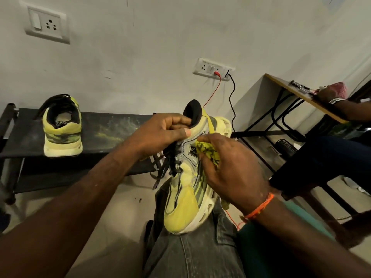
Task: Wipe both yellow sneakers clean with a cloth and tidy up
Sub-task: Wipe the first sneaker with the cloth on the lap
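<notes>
Wall (140,47): pale, scuffed; one socket plate upper left (47,25), a second socket strip (213,69) lower, with a red cable (212,93) and a black cable (232,101) plugged in and hanging down.
Rack (112,127): low, dark metal shelf against the wall, top streaked with yellowish dust.
Desk (301,95): wood-edged top on black tube legs, at right; another person's arm rests on it.
Knee (192,253): grey jeans, carries the toe end of the held sneaker.
Sneaker in hand (186,197): yellow and grey, white sole, dark loose laces; toe down on the knee, heel raised toward the wall.
Second sneaker (62,129): yellow, stands upright on the rack at left, heel toward camera, well apart from the hands.
Left hand (160,133): fingers curled round the collar and tongue area of the held sneaker, thumb pressed on the side panel.
Right hand (230,169): gripping the cloth and pressing it on the sneaker's side panel; orange thread band (259,207) at the wrist.
Cloth (208,151): yellow, dark smudges, bunched under the right fingers, touching the side logo.
</notes>
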